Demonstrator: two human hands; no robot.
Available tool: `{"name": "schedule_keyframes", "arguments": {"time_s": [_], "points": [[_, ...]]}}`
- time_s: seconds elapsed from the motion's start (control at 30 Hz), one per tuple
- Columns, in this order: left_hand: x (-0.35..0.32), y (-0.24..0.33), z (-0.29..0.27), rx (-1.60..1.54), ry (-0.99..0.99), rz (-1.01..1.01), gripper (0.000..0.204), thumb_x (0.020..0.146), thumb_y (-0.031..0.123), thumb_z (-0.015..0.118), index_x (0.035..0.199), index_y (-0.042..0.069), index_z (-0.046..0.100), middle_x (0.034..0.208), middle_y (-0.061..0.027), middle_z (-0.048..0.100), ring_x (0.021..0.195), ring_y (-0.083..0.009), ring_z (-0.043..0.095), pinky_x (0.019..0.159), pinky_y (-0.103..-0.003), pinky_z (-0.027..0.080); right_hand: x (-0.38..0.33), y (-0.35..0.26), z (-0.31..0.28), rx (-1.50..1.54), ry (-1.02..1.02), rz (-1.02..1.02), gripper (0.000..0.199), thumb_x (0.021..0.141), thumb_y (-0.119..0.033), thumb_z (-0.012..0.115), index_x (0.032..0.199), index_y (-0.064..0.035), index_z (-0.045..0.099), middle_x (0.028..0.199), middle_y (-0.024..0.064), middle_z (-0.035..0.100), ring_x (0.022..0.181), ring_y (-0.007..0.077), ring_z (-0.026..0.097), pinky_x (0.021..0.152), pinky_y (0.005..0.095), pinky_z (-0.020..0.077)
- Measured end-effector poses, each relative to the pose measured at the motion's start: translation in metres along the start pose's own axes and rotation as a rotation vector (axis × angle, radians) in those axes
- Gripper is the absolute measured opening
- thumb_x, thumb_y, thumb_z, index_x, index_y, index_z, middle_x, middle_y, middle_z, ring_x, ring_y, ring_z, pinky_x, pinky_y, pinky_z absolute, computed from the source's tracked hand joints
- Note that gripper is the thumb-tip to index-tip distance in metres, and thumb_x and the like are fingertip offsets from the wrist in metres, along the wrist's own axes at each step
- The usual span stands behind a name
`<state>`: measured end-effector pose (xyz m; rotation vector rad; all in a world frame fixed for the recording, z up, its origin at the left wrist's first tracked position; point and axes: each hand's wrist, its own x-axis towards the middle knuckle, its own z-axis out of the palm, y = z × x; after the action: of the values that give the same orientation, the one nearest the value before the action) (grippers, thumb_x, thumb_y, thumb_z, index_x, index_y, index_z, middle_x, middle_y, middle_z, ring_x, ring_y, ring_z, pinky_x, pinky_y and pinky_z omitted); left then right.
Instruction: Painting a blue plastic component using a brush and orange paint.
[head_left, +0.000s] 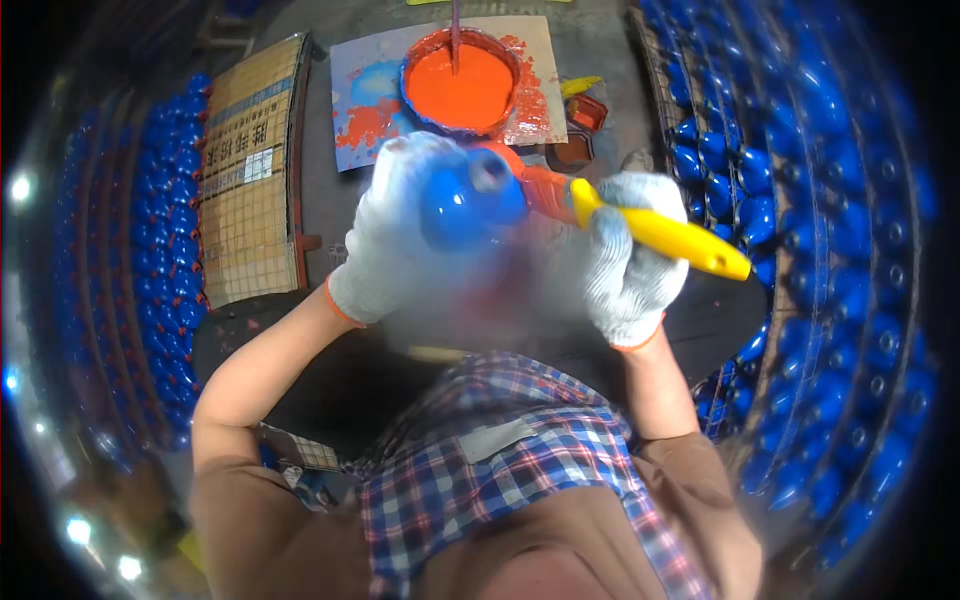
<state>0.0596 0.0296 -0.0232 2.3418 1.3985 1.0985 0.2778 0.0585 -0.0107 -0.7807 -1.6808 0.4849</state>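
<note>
Orange paint bucket (461, 85) beyond hands, blue bulb racks (800, 200) flanking

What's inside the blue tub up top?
The tub holds orange paint, with a stick standing in it. Its bottom is hidden under the paint.

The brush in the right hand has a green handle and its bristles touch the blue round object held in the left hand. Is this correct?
Not quite. In the head view, the brush has a yellow handle, not green. The rest holds: the right hand grips it, with its bristles against the blue round object held by the left hand.
</note>
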Motion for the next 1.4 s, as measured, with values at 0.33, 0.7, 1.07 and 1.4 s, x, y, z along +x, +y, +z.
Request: {"name": "schedule_keyframes", "arguments": {"time_s": [0.33, 0.7, 1.07, 1.4], "points": [[0.008, -0.006, 0.002, -1.489, 0.125, -1.098, 0.047, 0.094, 0.027, 0.053, 0.132, 0.003, 0.04, 0.117, -0.0148, 0.058, 0.104, -0.0244, 0.063, 0.081, -0.039, 0.058, -0.029, 0.013, 0.013, -0.203, -0.128, -0.157, 0.029, 0.062, -0.003, 0.077, 0.088, -0.0082, 0.065, 0.081, 0.0092, 0.064, 0.072, 0.0283, 0.062, 0.066, 0.0354, 0.0503], [0.005, -0.027, -0.002, -1.713, 0.24, -1.135, 0.052, 0.091, 0.042, 0.055, 0.13, 0.008, 0.046, 0.114, -0.0144, 0.061, 0.089, -0.0228, 0.066, 0.07, -0.039, 0.057, -0.026, 0.021, -0.002, -0.271, -0.189, -0.209, 0.017, 0.074, -0.007, 0.067, 0.09, -0.0056, 0.063, 0.081, 0.0117, 0.063, 0.074, 0.0321, 0.061, 0.068, 0.0394, 0.0492], [0.004, 0.007, -0.005, 0.322, -0.335, -0.289, 0.067, 0.067, 0.03, 0.075, 0.125, 0.007, 0.051, 0.107, -0.0146, 0.056, 0.095, -0.0297, 0.059, 0.077, -0.039, 0.052, 0.074, 0.067, 0.029, -0.219, -0.36, 0.34, 0.042, 0.091, -0.04, 0.057, 0.095, 0.0023, 0.062, 0.077, 0.0187, 0.065, 0.07, 0.0327, 0.063, 0.065, 0.041, 0.0479], [0.005, -0.001, -0.01, 0.388, -0.42, -0.216, 0.059, 0.067, 0.031, 0.076, 0.119, 0.01, 0.058, 0.105, -0.0132, 0.059, 0.095, -0.0289, 0.062, 0.075, -0.038, 0.054, 0.052, 0.024, 0.031, -0.167, -0.37, -0.008, 0.01, 0.089, -0.011, 0.063, 0.093, -0.0018, 0.062, 0.072, 0.0097, 0.064, 0.065, 0.026, 0.064, 0.061, 0.0313, 0.0498]]}}
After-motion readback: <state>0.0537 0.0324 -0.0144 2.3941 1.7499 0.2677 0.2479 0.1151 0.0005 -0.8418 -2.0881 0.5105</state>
